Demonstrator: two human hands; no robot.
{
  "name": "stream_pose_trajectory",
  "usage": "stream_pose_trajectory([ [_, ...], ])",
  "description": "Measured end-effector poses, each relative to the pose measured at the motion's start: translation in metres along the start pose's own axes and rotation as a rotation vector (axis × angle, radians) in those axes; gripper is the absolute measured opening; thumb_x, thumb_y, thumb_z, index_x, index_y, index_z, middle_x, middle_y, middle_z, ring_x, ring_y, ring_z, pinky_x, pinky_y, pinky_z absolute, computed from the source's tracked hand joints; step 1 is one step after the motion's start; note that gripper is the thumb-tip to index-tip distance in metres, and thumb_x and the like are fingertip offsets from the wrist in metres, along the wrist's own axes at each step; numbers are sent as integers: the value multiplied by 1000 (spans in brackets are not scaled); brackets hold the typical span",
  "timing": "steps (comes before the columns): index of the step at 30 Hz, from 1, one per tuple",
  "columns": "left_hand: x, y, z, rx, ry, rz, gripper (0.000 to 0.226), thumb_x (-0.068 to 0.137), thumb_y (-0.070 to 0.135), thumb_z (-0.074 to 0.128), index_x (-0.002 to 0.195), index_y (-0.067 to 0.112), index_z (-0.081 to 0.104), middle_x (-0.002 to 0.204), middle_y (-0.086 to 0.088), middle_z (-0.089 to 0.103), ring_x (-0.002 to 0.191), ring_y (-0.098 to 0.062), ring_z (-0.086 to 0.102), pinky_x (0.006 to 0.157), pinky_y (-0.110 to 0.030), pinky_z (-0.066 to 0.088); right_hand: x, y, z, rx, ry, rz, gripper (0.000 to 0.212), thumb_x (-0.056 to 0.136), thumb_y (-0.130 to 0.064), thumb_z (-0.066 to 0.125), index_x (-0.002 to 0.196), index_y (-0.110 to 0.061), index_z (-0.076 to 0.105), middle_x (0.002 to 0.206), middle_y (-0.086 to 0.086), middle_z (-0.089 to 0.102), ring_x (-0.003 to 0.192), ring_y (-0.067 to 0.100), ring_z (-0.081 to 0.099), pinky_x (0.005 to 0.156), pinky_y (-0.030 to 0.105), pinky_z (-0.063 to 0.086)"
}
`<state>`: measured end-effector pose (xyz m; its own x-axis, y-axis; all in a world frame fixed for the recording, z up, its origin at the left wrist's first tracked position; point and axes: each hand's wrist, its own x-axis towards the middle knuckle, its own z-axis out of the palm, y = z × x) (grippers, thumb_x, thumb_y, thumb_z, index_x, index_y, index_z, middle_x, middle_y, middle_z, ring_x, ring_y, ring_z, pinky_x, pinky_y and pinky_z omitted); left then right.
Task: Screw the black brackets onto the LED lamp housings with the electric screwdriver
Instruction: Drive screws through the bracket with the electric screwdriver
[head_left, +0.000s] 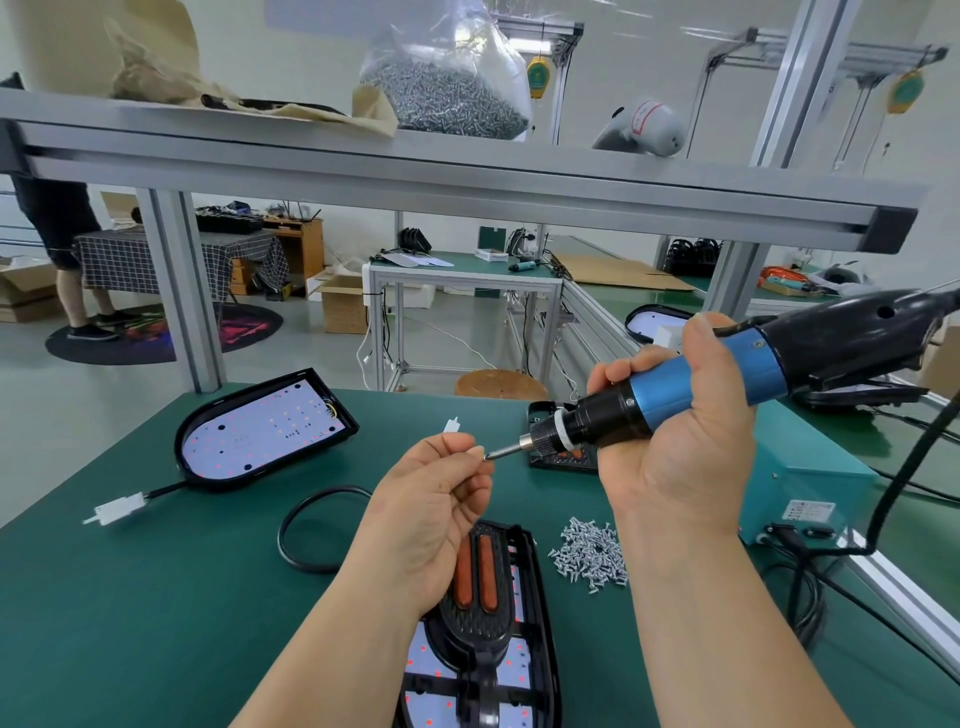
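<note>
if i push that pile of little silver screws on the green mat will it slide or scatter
The loose pile of small silver screws would probably scatter: nothing walls it in on the flat green mat. Single screws look light and may roll in arcs.

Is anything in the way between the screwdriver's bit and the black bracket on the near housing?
Only the left hand, pinching a screw at the bit of the screwdriver held by the right hand; in this view it overlaps the far end of the bracket. Nothing else visible lies on the bracket.
</note>
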<state>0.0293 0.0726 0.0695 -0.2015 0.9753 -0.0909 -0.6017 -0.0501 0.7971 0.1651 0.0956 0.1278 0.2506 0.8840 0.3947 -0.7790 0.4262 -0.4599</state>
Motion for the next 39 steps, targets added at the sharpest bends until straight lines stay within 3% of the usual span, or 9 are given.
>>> stream_pose_trajectory([
  [7,0,-1,-1,10,-20,-32,14,94,-2,57,90,7,67,65,-5,68,54,-9,64,52,-17,54,-1,-1,1,-95,-24,-32,19,83,-31,69,96,-24,56,62,2,55,56,21,57,67,38,56],
  [12,-2,-1,1,35,-48,-88,12,93,-4,57,92,4,66,63,-6,68,52,-8,63,50,-17,53,8,-18,-3,-248,-155,-35,43,72,-49,66,97,-17,53,66,5,63,64,26,66,65,30,55],
  [15,-4,-1,3,46,-109,-143,13,92,-5,56,91,3,66,63,-7,67,50,-9,62,48,-17,52,8,-24,-1,-196,-188,-90,29,82,-37,65,104,-20,56,75,3,65,73,23,67,71,33,55],
  [22,-7,1,3,105,-176,-192,11,92,1,58,96,2,68,69,-9,69,54,-10,64,50,-17,53,8,-23,-4,-81,-77,-68,15,86,-32,67,86,-19,57,61,0,54,50,14,54,54,24,49],
  [25,-4,3,0,466,-146,-77,28,91,21,66,118,15,64,86,-5,76,75,-12,71,68,-22,58,14,-23,-10,-103,15,-70,20,86,-32,68,84,-17,55,60,0,53,48,15,53,54,25,49],
  [29,4,20,-19,1003,161,287,54,84,45,72,133,30,54,115,5,65,108,-12,60,91,-28,45,23,-19,-23,-164,110,-30,22,88,-27,72,92,-16,53,57,0,53,46,15,51,53,27,49],
  [33,3,19,-36,1162,96,1,94,73,49,82,150,31,31,145,-10,39,130,-26,45,106,-37,38,25,-2,-30,-288,116,-15,19,90,-20,71,82,-18,53,53,1,49,44,17,47,48,27,45],
  [36,-1,8,-34,1213,-12,-146,110,69,39,88,154,35,19,146,-10,29,124,-29,47,92,-32,46,23,10,-32,-330,72,21,21,89,-18,72,74,-21,58,57,5,48,51,22,46,47,26,46],
  [39,-1,4,-32,1179,-29,-152,110,71,25,88,155,36,17,133,-7,45,95,-17,57,61,-24,49,20,18,-32,-376,17,35,26,83,-23,75,61,-30,63,55,4,49,49,22,46,47,27,46],
])
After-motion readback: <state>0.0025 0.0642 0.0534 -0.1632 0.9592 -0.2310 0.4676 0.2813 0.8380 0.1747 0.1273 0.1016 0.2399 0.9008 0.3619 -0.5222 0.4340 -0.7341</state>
